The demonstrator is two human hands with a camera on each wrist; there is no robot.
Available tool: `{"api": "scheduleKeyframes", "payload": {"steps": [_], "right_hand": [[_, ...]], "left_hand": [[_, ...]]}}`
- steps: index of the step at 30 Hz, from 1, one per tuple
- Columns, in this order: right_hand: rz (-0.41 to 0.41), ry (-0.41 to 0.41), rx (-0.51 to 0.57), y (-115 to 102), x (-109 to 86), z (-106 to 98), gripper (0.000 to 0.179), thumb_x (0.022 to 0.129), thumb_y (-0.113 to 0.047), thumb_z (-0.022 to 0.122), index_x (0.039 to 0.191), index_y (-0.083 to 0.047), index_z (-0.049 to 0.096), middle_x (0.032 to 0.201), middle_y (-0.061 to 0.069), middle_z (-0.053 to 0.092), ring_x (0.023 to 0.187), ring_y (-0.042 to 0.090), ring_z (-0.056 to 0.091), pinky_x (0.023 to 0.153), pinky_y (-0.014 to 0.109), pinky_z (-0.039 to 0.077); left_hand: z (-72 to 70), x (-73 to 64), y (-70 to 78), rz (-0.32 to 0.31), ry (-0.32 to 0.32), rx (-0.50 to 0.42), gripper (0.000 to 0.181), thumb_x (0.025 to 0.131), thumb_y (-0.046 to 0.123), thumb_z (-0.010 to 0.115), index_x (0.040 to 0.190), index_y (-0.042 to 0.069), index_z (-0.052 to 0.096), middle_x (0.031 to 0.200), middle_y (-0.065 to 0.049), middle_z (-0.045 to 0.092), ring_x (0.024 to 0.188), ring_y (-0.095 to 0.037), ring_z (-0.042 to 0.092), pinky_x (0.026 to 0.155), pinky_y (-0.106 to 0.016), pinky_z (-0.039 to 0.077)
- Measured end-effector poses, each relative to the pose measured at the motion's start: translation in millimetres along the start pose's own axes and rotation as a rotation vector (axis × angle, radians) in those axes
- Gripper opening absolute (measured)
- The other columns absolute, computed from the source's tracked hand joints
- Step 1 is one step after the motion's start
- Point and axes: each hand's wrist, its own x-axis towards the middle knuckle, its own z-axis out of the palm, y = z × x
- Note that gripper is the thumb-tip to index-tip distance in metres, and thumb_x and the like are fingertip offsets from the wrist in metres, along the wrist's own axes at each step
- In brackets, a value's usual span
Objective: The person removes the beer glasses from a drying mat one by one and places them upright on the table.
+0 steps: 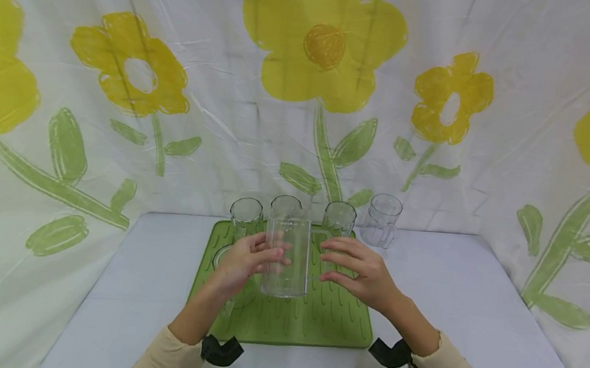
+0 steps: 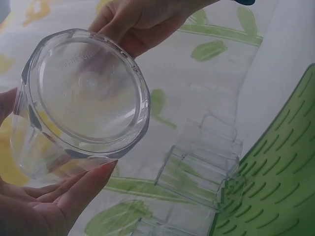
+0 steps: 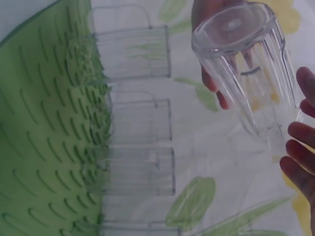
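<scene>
A clear glass mug point(image 1: 285, 281) is held upright above the green drying mat point(image 1: 308, 327). My left hand point(image 1: 242, 259) grips it from the left, thumb in front and fingers behind the wall. On the other side, my right hand point(image 1: 363, 270) has its fingers spread and slightly bent beside the mug's handle; contact with the handle cannot be made out. The left wrist view looks at the round base of the mug point(image 2: 88, 93), with the right hand point(image 2: 142, 22) beyond. In the right wrist view the mug point(image 3: 246, 69) tilts between both hands.
Three more glass mugs stand along the mat's back edge: a left one point(image 1: 246, 212), a middle one point(image 1: 286, 204) and a right one point(image 1: 340, 215). Another mug point(image 1: 383, 222) stands on the white table point(image 1: 423, 291). One mug point(image 1: 221, 255) is partly hidden behind my left hand. A flowered curtain point(image 1: 214, 140) hangs behind.
</scene>
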Motion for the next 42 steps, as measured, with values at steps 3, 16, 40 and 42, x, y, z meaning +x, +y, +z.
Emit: {"api": "scheduleKeyframes", "payload": {"steps": [3,16,40,42], "right_hand": [[0.028,0.007,0.018,-0.6,0.8,-0.9,0.033,0.09,-0.03,0.068,0.107,-0.003,0.072,0.108,0.02,0.068,0.104,0.026,0.065,0.102,0.018,0.048],[0.237,0.017,0.103,-4.9,-1.6,-7.9,0.038,0.083,-0.022,0.075,0.115,-0.003,0.07,0.115,0.019,0.068,0.112,0.017,0.066,0.098,0.015,0.05],[0.489,-0.012,0.623,2.2,-11.1,-7.5,0.068,0.085,-0.019,0.071,0.133,0.02,0.042,0.137,-0.008,0.058,0.125,0.004,0.055,0.1,0.02,0.051],[0.496,-0.013,0.662,3.5,-12.4,-6.9,0.067,0.086,-0.017,0.07,0.132,0.022,0.041,0.136,-0.007,0.059,0.123,0.005,0.057,0.099,0.021,0.051]], "left_hand": [[0.7,-1.3,-2.4,0.031,0.011,0.003,0.057,0.094,0.015,0.062,0.143,-0.004,0.038,0.137,-0.027,0.054,0.095,-0.011,0.07,0.088,-0.03,0.059],[7.1,-8.5,-12.7,0.11,0.084,0.138,0.071,0.083,0.012,0.074,0.145,0.006,0.04,0.136,-0.022,0.056,0.116,-0.031,0.063,0.09,-0.031,0.058],[12.5,-17.5,-36.2,0.419,0.029,0.291,0.082,0.075,0.006,0.081,0.144,0.002,0.038,0.141,-0.023,0.052,0.126,-0.038,0.054,0.102,-0.027,0.05],[12.7,-18.2,-37.6,0.425,0.023,0.292,0.082,0.075,0.005,0.081,0.145,0.002,0.038,0.142,-0.021,0.052,0.126,-0.037,0.054,0.103,-0.024,0.049]]}}
